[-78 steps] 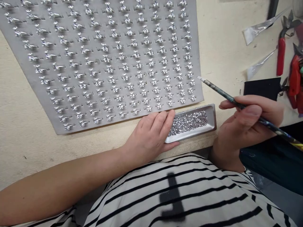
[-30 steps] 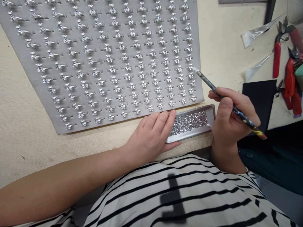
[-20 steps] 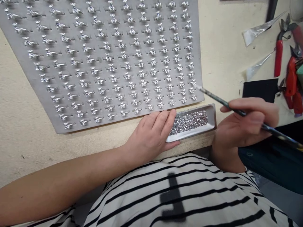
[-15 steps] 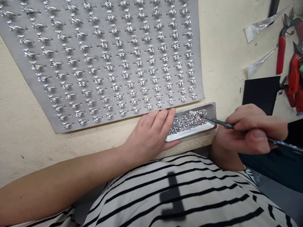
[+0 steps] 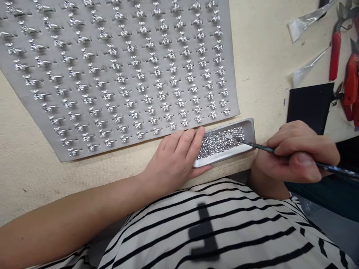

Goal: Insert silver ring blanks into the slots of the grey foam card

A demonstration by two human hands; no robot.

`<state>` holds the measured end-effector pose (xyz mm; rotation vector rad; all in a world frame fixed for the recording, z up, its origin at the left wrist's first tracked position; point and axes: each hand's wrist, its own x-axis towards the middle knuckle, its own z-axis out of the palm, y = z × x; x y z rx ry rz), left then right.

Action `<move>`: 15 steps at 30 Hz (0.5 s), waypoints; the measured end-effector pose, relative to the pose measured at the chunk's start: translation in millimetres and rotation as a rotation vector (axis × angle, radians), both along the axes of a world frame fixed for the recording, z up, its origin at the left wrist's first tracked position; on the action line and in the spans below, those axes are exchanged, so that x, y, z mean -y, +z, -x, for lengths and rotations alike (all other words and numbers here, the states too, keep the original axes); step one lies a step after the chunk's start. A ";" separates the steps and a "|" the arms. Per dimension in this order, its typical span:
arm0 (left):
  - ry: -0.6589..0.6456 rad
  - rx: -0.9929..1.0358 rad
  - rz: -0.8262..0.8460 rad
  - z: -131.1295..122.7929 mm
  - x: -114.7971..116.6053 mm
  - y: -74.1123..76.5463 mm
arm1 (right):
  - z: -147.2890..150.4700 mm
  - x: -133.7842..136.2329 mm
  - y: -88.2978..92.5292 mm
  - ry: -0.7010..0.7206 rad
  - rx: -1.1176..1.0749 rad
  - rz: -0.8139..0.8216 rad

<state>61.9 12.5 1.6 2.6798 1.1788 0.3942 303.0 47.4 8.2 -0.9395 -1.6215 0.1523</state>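
My left hand (image 5: 176, 158) grips the left end of a shallow metal tray (image 5: 249, 130), fingers along its far side and thumb along the near one. Small clear sparkling stones (image 5: 215, 144) cover much of the tray's floor. In a closed grip, my right hand (image 5: 300, 153) holds a thin dark rod (image 5: 256, 145) with a small pale tip. That tip is down among the stones at the tray's right part. Just beyond the tray lies a grey foam board (image 5: 140, 144) with rows of silver rings (image 5: 153, 58) stuck upright in its slits, each bearing clear stones.
Red-handled pliers (image 5: 335, 56) and other red-handled tools (image 5: 350, 86) lie at the right. A flat black square (image 5: 308, 106) sits beyond my right hand. Small clear plastic bags (image 5: 305, 26) rest farther back. The table edge runs close to my striped shirt (image 5: 213, 224).
The rod's tip has dipped slightly lower and nearer into the stones. The ring board appears a little farther left. My left hand keeps its hold on the tray.
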 end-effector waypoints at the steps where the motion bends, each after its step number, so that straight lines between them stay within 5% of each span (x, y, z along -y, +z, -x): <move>1: 0.001 0.000 0.000 0.0 0.0 0.0 | -1.0 0.6 0.4 -0.007 0.001 -0.001; 15: 0.001 0.022 0.015 1.2 0.8 -0.8 | -2.4 -0.8 -0.2 0.019 0.027 -0.025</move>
